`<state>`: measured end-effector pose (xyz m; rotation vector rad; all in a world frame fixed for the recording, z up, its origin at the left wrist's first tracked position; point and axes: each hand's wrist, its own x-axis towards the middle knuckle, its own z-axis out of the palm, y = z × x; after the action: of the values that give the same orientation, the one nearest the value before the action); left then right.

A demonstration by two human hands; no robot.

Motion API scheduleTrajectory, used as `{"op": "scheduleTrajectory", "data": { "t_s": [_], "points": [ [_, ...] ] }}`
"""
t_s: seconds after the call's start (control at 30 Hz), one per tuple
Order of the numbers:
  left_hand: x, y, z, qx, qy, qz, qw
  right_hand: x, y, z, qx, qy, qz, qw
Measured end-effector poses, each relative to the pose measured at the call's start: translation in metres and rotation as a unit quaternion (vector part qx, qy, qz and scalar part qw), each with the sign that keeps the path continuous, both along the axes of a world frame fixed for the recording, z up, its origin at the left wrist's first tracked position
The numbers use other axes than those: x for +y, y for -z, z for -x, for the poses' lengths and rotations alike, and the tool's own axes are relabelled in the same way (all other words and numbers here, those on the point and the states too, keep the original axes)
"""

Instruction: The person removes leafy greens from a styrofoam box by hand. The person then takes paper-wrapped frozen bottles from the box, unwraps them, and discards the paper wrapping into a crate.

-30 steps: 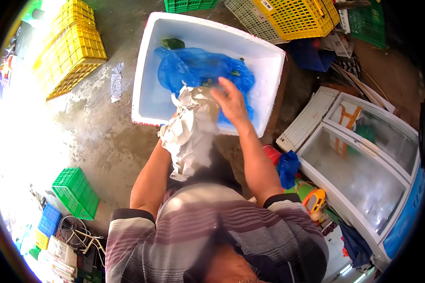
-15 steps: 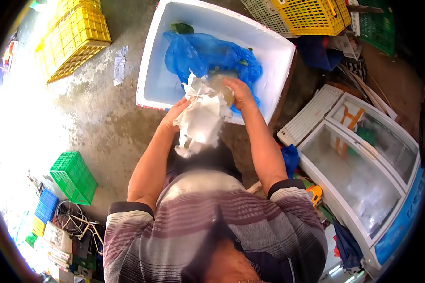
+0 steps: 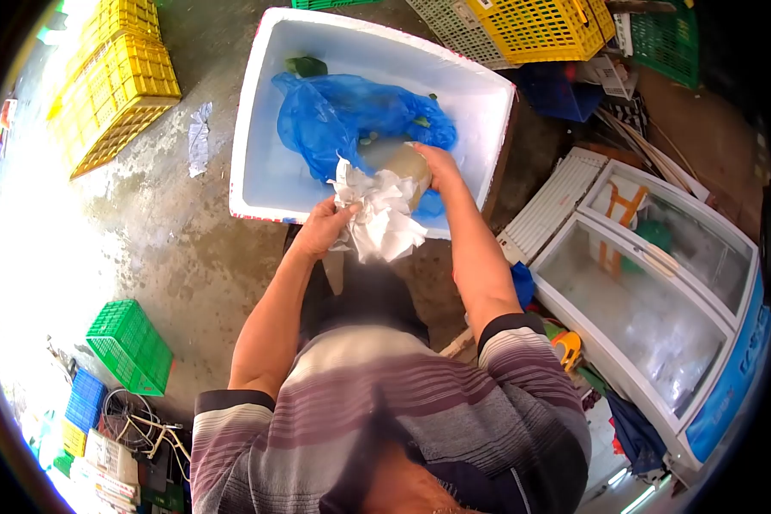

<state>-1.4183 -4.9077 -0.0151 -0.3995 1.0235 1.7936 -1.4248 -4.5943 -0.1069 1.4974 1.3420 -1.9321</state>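
My left hand (image 3: 321, 227) grips a crumpled sheet of white paper (image 3: 379, 214) at its near-left side. My right hand (image 3: 441, 167) holds a pale tan rounded object (image 3: 405, 163) that the paper partly wraps; what it is I cannot tell. Both hands are over the near edge of a white foam box (image 3: 261, 128). Inside the box lies a blue plastic bag (image 3: 334, 111) with a few green pieces, just beyond my hands.
Yellow crates (image 3: 116, 81) stand at the left, a green crate (image 3: 128, 343) lower left, more yellow and green crates (image 3: 531, 26) at the top. A glass-topped freezer (image 3: 651, 300) is on the right. The concrete floor (image 3: 146, 231) is wet.
The paper, hanging long from my hands a second ago, is now bunched tighter around the tan object. My left hand has risen to grip it, and both hands have shifted slightly toward the box.
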Motion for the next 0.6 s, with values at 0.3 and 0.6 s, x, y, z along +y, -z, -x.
{"op": "scheduleTrajectory", "data": {
  "t_s": [0.3, 0.6],
  "points": [
    [0.039, 0.008, 0.019, 0.015, 0.005, 0.093, 0.996, -0.048, 0.058, -0.043, 0.096, -0.250, -0.135, 0.954],
    [0.039, 0.007, 0.018, -0.013, -0.050, 0.114, 0.992, -0.108, -0.044, -0.027, 0.106, -0.348, -0.320, 0.875]
  ]
}}
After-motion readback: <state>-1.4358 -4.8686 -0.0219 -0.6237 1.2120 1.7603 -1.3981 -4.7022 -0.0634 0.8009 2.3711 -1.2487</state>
